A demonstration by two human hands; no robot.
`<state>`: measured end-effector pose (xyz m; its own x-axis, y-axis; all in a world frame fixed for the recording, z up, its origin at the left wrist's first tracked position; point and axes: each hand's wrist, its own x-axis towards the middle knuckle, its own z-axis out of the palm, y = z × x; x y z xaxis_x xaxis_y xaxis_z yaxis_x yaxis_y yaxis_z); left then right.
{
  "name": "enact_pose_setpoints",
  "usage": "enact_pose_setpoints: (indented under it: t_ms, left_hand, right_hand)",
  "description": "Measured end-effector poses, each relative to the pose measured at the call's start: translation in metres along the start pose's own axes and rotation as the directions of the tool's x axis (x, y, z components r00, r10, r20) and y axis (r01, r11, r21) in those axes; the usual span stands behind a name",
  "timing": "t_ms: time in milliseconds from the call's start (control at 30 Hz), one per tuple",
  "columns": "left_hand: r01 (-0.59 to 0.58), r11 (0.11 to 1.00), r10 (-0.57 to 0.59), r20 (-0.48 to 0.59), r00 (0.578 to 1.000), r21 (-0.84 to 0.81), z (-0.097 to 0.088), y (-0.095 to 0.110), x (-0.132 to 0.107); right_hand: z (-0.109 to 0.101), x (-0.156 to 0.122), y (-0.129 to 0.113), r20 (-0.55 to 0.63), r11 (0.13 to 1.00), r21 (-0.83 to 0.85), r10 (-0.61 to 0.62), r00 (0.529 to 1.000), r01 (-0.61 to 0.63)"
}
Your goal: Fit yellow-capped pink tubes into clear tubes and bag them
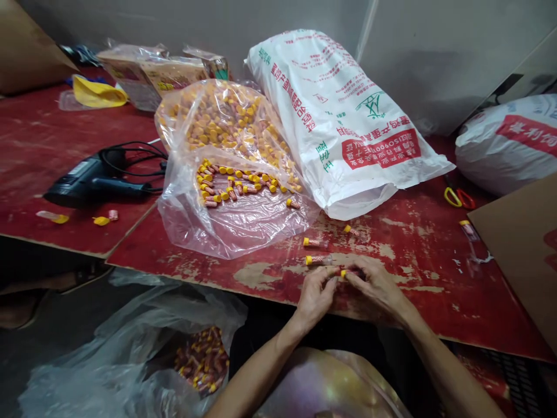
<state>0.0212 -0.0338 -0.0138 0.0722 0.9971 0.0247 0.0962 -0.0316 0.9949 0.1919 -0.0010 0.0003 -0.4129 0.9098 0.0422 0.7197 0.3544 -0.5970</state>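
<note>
My right hand (378,285) pinches a small yellow-capped tube (343,273) just above the table's front edge; most of its body is hidden by the fingers. Close beside it, my left hand (317,293) is closed at thumb and forefinger, and what it pinches cannot be made out. Just beyond the left fingers lies a clear tube with a yellow cap (317,260). Another capped tube (315,242) lies parallel behind it, and a third, tilted tube (351,230) lies to the right. An open clear plastic bag (217,232) holds many similar tubes.
A printed white sack (348,116) lies behind the bag. To the left is a black heat gun (93,177) with its cord. Scissors (459,197) and a cardboard box (522,249) are at right. Below the table edge, another plastic bag (126,331) holds more tubes.
</note>
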Motion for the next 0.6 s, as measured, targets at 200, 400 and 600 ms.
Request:
enact_pose_setpoints:
  t_ms: [200, 400, 600]
  left_hand:
    - [-0.143, 0.868, 0.307, -0.288, 0.907, 0.476, -0.050, 0.005, 0.065]
    - [-0.192, 0.573, 0.376, -0.048, 0.925, 0.797, -0.102, -0.026, 0.157]
    - [-0.213, 0.593, 0.359, -0.018, 0.933, 0.776, -0.110, -0.040, 0.176]
  right_hand:
    - [0.004, 0.015, 0.027, -0.043, 0.986, -0.160, -0.058, 0.997, 0.051]
    - [0.023, 0.029, 0.025, -0.176, 0.984, -0.061, -0.177, 0.968, 0.168]
    - [0.011, 0.059, 0.056, -0.352, 0.946, -0.285, -0.251, 0.902, 0.152]
